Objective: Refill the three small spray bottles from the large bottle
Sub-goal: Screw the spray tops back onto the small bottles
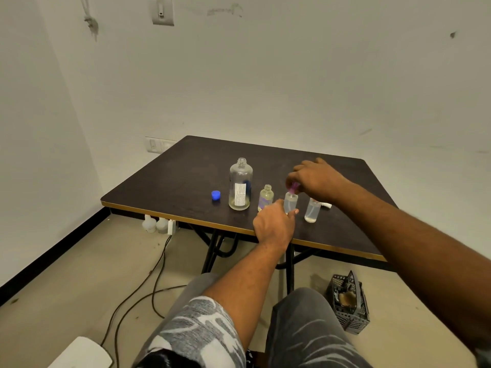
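Large bottle [240, 185]: nearly empty, uncapped.

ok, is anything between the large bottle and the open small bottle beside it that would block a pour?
Nothing visible does. The large bottle stands uncapped, its blue cap off to its left. The open small bottle stands just right of it with bare table between. Both hands are on the middle small bottle.
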